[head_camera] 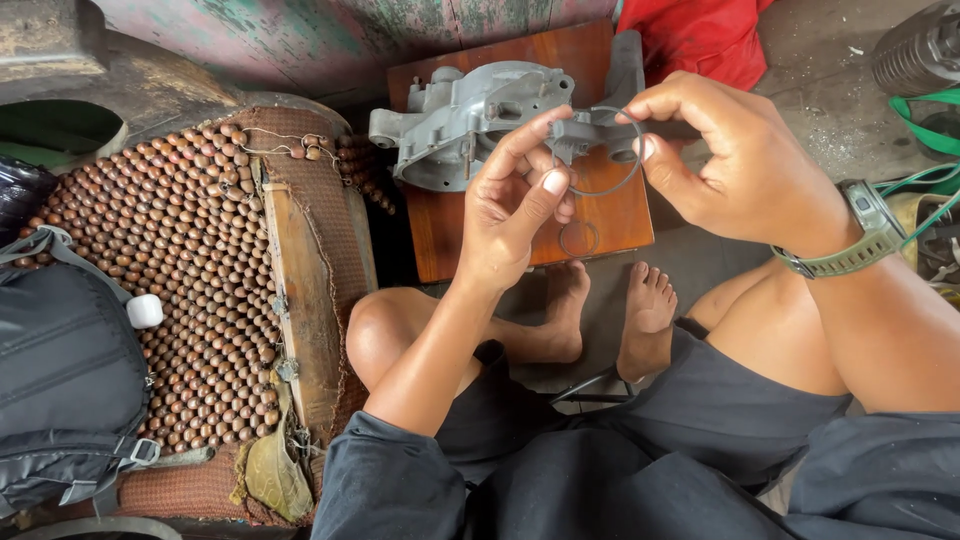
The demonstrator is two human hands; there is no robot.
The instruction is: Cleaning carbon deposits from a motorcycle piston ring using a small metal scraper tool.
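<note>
Both my hands hold one thin metal ring (622, 181) up in front of me. My left hand (515, 200) pinches its left side between thumb and fingers, and my right hand (735, 160) pinches its right side. Below the ring a wooden board (615, 215) lies on the floor. A grey cast metal engine casing (465, 120) rests on the board, and a second, smaller ring (579, 239) lies flat near the board's front edge. My bare feet (610, 310) rest just in front of the board.
A wooden-bead seat cover (170, 260) lies at the left with a black backpack (65, 380) on it. Red cloth (700, 35) sits behind the board. A green strap (925, 125) and metal parts are at the right edge. A green watch (865, 235) is on my right wrist.
</note>
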